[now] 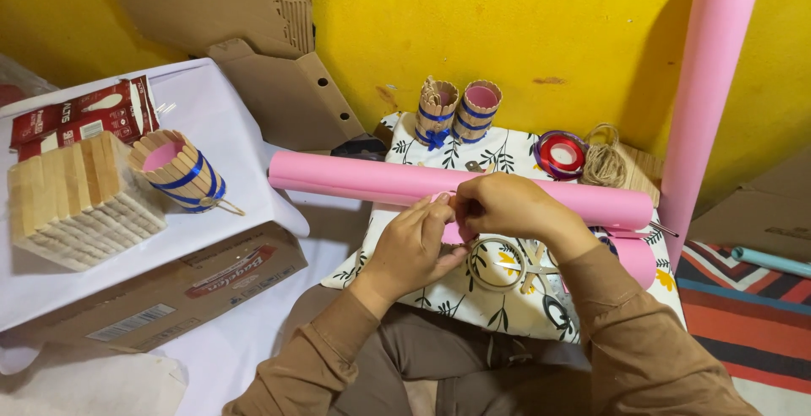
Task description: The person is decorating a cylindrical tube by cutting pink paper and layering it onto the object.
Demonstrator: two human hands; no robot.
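Both hands meet over a floral-print cloth spread on the lap. Left hand and right hand have fingertips pressed together, pinching a small pink paper piece between them; exact grip partly hidden by the knuckles. Just behind the hands lies a long pink paper roll, crossing the cloth and blocking the far side. Under the right wrist: a tape ring and scissors. Farther back, two small stick-wrapped cups with blue ribbon, a red ribbon spool, a twine bundle. To the left, a white sheet carries a craft-stick box, a similar blue-banded cup, red packets; a cardboard box sits below. A second pink roll stands against the yellow wall. Striped rug at right.
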